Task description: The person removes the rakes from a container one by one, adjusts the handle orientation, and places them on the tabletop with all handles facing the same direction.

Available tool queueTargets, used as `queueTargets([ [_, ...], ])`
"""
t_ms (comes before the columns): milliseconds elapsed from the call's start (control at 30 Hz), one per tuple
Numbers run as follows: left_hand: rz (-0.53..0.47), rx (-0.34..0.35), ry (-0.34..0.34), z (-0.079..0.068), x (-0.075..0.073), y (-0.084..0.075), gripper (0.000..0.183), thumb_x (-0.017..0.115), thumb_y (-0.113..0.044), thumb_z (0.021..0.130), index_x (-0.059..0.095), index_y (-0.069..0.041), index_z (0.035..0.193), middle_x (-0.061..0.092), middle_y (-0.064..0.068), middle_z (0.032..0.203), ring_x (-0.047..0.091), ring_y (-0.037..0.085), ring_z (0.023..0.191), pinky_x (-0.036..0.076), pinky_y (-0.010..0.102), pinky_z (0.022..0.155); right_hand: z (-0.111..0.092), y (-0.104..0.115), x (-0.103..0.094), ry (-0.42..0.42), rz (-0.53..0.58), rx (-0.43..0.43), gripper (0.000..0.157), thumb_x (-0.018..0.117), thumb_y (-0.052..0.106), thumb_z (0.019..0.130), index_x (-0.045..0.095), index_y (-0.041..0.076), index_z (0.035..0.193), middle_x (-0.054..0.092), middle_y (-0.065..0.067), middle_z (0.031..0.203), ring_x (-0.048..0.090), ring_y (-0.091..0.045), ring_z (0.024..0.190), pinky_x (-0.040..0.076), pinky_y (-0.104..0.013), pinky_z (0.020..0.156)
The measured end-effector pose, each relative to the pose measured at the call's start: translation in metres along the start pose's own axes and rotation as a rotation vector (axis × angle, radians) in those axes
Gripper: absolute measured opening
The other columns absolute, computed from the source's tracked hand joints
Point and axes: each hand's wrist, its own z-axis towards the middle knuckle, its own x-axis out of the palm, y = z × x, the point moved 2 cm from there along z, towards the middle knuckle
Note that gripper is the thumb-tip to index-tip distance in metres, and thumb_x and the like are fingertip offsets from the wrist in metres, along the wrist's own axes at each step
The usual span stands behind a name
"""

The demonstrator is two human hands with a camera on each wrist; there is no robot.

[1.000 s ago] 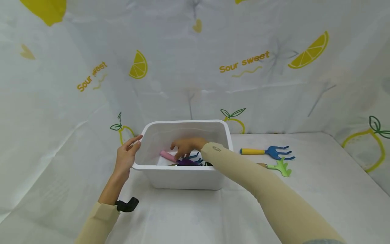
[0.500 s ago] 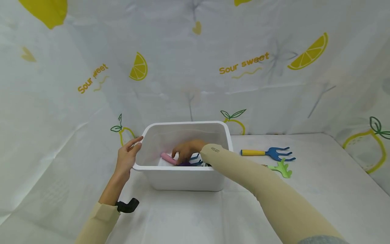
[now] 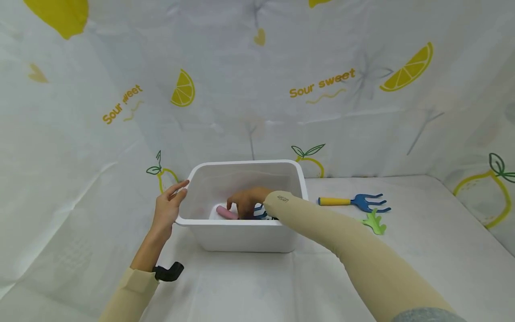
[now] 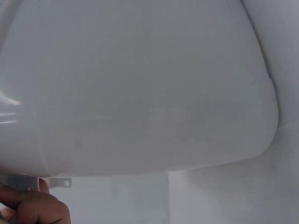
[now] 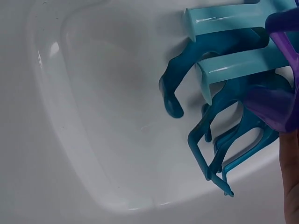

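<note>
In the head view, my left hand (image 3: 166, 210) grips the left rim of a white plastic tub (image 3: 245, 235); its curled fingers show at the lower left of the left wrist view. Inside the tub, my right hand (image 3: 247, 201) reaches down with bent fingers and pinches a purple hand rake (image 5: 273, 109), whose prongs show at the right edge of the right wrist view. A pink handle (image 3: 226, 212) lies against these fingers, in line with the rake. Most of the rake is hidden by the hand and tub wall.
Below the purple rake, teal pronged tools (image 5: 238, 102) and a light-blue pronged tool (image 5: 233, 67) lie in the tub. On the white cloth (image 3: 426, 250) to the right are a blue hand fork (image 3: 362, 202) with a yellow handle and a green rake (image 3: 375, 222), partly behind the right sleeve.
My right hand has sunk lower into the tub and covered the purple rake. The pink handle has shifted slightly right and down. The left hand has stayed on the rim.
</note>
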Motion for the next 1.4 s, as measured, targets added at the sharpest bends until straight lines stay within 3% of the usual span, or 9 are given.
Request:
queueTargets([
  [200,-0.006,0.002,0.0,0.0,0.0,-0.001,0.047,0.053,-0.037,0.108,0.052,-0.022,0.153,0.049,0.011,0.158,0.05,0.029,0.14,0.047,0.036,0.1,0.001,0.001,-0.001,0.032,-0.002,0.003,0.076,0.066,-0.012,0.087,0.036,0.011,0.153,0.057,-0.007,0.101,0.054,-0.015,0.08,0.046,-0.023,0.064],
  [367,-0.005,0.003,0.0,-0.001,0.0,0.001,0.047,0.053,-0.037,0.108,0.052,-0.022,0.153,0.051,0.012,0.157,0.052,0.029,0.137,0.049,0.03,0.093,-0.002,0.004,0.001,0.058,0.015,0.01,0.074,0.059,-0.015,0.088,0.034,0.009,0.154,0.059,-0.007,0.097,0.054,-0.016,0.085,0.046,-0.025,0.068],
  [567,-0.002,0.011,-0.002,-0.001,-0.001,0.002,0.046,0.052,-0.036,0.109,0.052,-0.022,0.153,0.052,0.012,0.155,0.054,0.03,0.135,0.05,0.022,0.086,0.001,0.003,0.004,0.084,0.109,0.054,0.067,0.068,0.003,0.094,0.038,0.01,0.153,0.057,-0.01,0.12,0.06,-0.019,0.096,0.055,-0.034,0.091],
  [667,-0.009,0.005,-0.004,-0.001,-0.001,0.002,0.046,0.053,-0.036,0.108,0.053,-0.022,0.152,0.054,0.014,0.154,0.055,0.029,0.133,0.05,0.022,0.085,0.002,0.002,0.006,0.086,0.047,0.039,0.056,0.066,0.015,0.097,0.044,0.011,0.149,0.055,-0.009,0.125,0.058,-0.019,0.101,0.053,-0.038,0.096],
  [867,-0.022,0.009,-0.004,0.0,-0.001,0.002,0.045,0.054,-0.034,0.108,0.054,-0.021,0.151,0.052,0.013,0.154,0.051,0.027,0.133,0.047,0.029,0.092,0.002,0.003,0.009,0.028,-0.152,-0.023,0.039,0.062,0.017,0.098,0.059,0.013,0.137,0.055,-0.001,0.113,0.055,-0.014,0.089,0.048,-0.028,0.078],
  [1067,-0.023,0.011,0.002,0.0,-0.001,0.001,0.045,0.054,-0.035,0.108,0.054,-0.022,0.151,0.051,0.013,0.153,0.05,0.027,0.134,0.047,0.031,0.092,0.004,0.003,0.008,0.012,-0.115,-0.047,0.031,0.064,0.011,0.095,0.061,0.008,0.126,0.054,-0.002,0.103,0.054,-0.014,0.083,0.047,-0.026,0.072],
  [1267,-0.026,0.001,0.002,-0.001,-0.001,0.001,0.045,0.054,-0.035,0.108,0.054,-0.023,0.151,0.055,0.015,0.149,0.056,0.023,0.124,0.052,0.024,0.085,0.009,0.004,0.003,-0.023,-0.045,-0.045,0.038,0.069,0.004,0.09,0.06,0.002,0.127,0.06,-0.01,0.11,0.058,-0.018,0.088,0.055,-0.033,0.079],
  [1400,-0.026,0.008,-0.003,-0.001,-0.001,0.001,0.045,0.054,-0.036,0.107,0.055,-0.023,0.151,0.057,0.015,0.148,0.059,0.018,0.118,0.053,0.022,0.082,0.015,0.002,-0.001,-0.05,-0.074,-0.094,0.04,0.069,0.005,0.088,0.06,0.003,0.127,0.063,-0.009,0.111,0.059,-0.018,0.092,0.056,-0.034,0.081],
])
